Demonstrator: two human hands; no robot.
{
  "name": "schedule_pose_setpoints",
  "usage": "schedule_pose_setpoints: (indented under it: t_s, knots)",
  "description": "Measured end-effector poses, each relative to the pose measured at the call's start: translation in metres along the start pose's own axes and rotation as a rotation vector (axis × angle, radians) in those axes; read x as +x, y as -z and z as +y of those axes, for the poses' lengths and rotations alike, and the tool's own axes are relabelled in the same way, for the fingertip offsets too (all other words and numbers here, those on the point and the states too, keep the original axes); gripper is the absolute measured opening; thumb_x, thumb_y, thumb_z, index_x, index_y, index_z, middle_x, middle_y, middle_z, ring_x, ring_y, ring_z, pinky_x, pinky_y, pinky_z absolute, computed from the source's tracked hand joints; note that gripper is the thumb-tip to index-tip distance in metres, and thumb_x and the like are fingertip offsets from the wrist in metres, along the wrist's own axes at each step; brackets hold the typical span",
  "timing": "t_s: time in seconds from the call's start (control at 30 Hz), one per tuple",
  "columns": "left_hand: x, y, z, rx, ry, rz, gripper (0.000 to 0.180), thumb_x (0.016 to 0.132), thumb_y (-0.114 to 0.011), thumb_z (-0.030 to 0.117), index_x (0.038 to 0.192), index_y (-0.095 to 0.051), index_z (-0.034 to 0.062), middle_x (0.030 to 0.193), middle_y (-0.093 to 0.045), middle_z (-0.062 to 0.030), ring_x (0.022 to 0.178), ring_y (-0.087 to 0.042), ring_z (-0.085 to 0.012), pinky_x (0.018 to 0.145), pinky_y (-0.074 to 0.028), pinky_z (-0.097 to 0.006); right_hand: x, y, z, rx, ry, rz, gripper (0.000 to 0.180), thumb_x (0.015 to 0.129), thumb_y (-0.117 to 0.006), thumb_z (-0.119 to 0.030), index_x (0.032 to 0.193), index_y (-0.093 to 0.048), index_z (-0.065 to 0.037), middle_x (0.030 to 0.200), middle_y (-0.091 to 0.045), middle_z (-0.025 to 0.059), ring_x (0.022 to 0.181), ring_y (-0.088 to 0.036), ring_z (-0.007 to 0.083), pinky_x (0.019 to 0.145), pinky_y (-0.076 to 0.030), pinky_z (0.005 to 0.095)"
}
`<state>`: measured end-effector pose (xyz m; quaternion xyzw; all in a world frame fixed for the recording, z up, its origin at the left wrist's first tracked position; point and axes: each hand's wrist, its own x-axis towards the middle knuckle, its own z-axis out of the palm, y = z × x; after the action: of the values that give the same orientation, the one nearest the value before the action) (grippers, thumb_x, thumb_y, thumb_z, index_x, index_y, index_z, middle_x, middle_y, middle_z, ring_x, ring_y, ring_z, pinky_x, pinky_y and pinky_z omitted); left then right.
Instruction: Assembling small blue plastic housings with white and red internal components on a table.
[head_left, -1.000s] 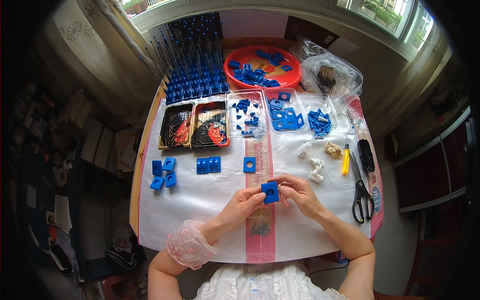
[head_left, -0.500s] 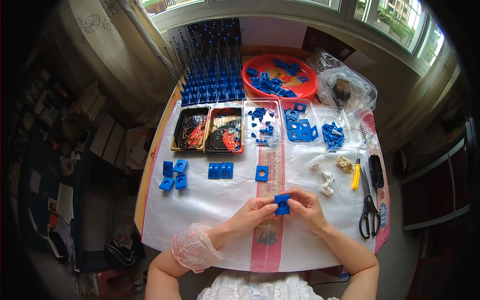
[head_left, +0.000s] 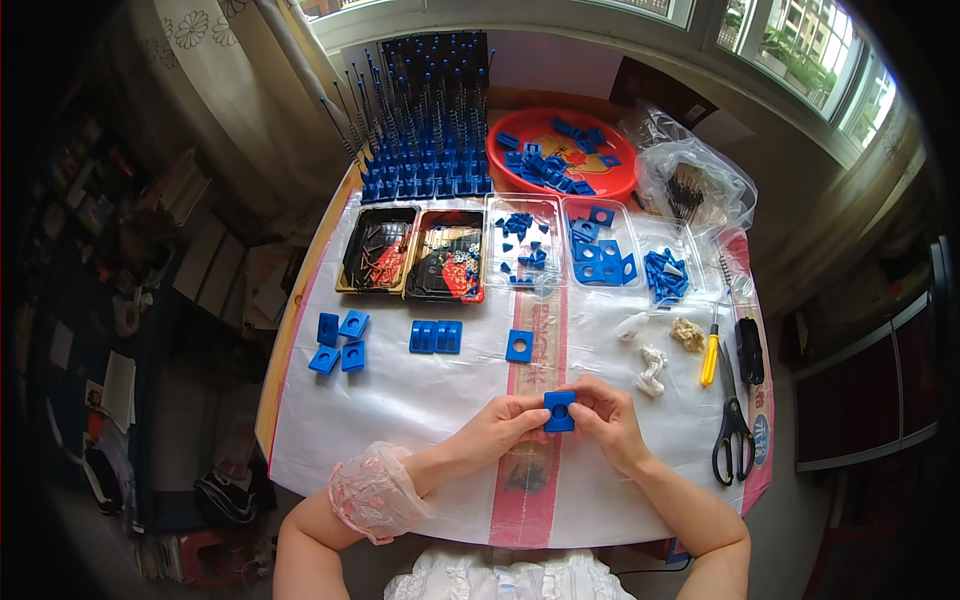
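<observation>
A blue square plastic part with a round hole (head_left: 560,398) is held up between both hands over the near middle of the table. My left hand (head_left: 508,424) pinches its left edge, and the fingers of my right hand (head_left: 605,418) close on its right edge. Just beyond lies a similar blue holed plate (head_left: 519,346), flat on the sheet. To the left sit a pair of blue curved-slot pieces (head_left: 436,337) and, farther left, a loose group of blue blocks (head_left: 341,343). Fingertips behind the held part are hidden.
Black trays of screws (head_left: 379,250) and small metal bits (head_left: 445,257) stand beside clear trays of blue parts (head_left: 601,244). Behind are upright springs and rods (head_left: 425,130) and a red basin (head_left: 625,185). A yellow-handled screwdriver (head_left: 710,360) and scissors (head_left: 733,440) lie right.
Both hands keep the blue part pinched in nearly the same pose. The whole view has shifted slightly; nothing on the table has been picked up or put down.
</observation>
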<state>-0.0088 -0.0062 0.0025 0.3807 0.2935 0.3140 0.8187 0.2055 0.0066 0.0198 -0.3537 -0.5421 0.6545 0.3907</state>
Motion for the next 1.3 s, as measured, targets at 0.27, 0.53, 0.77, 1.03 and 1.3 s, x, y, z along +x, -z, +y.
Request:
schedule_pose_setpoints:
  t_s: [0.27, 0.53, 0.77, 1.03, 1.3]
  knots:
    - [-0.0001, -0.0032, 0.0005, 0.003, -0.036, -0.011, 0.037, 0.106, -0.046, 0.021, 0.137, -0.053, 0.0018, 0.117, -0.065, -0.0019, 0.101, -0.057, -0.0024, 0.087, -0.047, -0.018, -0.0013, -0.0018, -0.0014, -0.012, -0.008, 0.017, 0.020, 0.094, -0.061, -0.005, 0.112, -0.063, 0.003, 0.096, -0.063, 0.0033, 0.080, -0.059, 0.0067, 0.064, -0.046, 0.0214]
    - [0.0004, -0.0032, -0.0024, 0.035, -0.056, 0.009, 0.036, 0.105, -0.047, 0.021, 0.135, -0.055, 0.0020, 0.114, -0.065, -0.0002, 0.098, -0.056, -0.0016, 0.086, -0.047, -0.018, 0.0002, -0.0012, 0.0022, 0.007, 0.027, 0.004, 0.019, 0.094, -0.061, -0.005, 0.111, -0.064, 0.003, 0.097, -0.061, 0.0024, 0.082, -0.059, 0.0069, 0.065, -0.046, 0.0216]
    - [-0.0003, -0.0057, 0.0006, 0.088, -0.073, -0.004, 0.036, 0.105, -0.047, 0.022, 0.134, -0.056, 0.0019, 0.110, -0.065, 0.0014, 0.091, -0.054, -0.0011, 0.084, -0.046, -0.018, -0.0009, -0.0014, -0.0009, -0.001, 0.029, 0.004, 0.018, 0.094, -0.061, -0.005, 0.111, -0.064, 0.003, 0.097, -0.060, 0.0020, 0.083, -0.059, 0.0069, 0.067, -0.046, 0.0217]
    - [-0.0009, -0.0059, -0.0013, 0.084, -0.077, 0.009, 0.037, 0.105, -0.047, 0.023, 0.135, -0.055, 0.0024, 0.110, -0.064, 0.0017, 0.090, -0.053, -0.0017, 0.083, -0.046, -0.019, -0.0007, -0.0026, -0.0015, -0.016, 0.017, 0.013, 0.020, 0.094, -0.061, -0.009, 0.109, -0.065, 0.002, 0.095, -0.060, 0.0013, 0.081, -0.057, 0.0058, 0.066, -0.045, 0.0211]
    - [-0.0011, -0.0046, -0.0009, 0.095, -0.079, 0.005, 0.037, 0.105, -0.047, 0.023, 0.135, -0.056, 0.0026, 0.111, -0.064, 0.0014, 0.092, -0.054, -0.0014, 0.084, -0.047, -0.019, -0.0001, -0.0011, 0.0000, -0.005, 0.011, -0.001, 0.019, 0.093, -0.061, -0.005, 0.110, -0.064, 0.004, 0.096, -0.059, 0.0020, 0.082, -0.057, 0.0071, 0.066, -0.045, 0.0229]
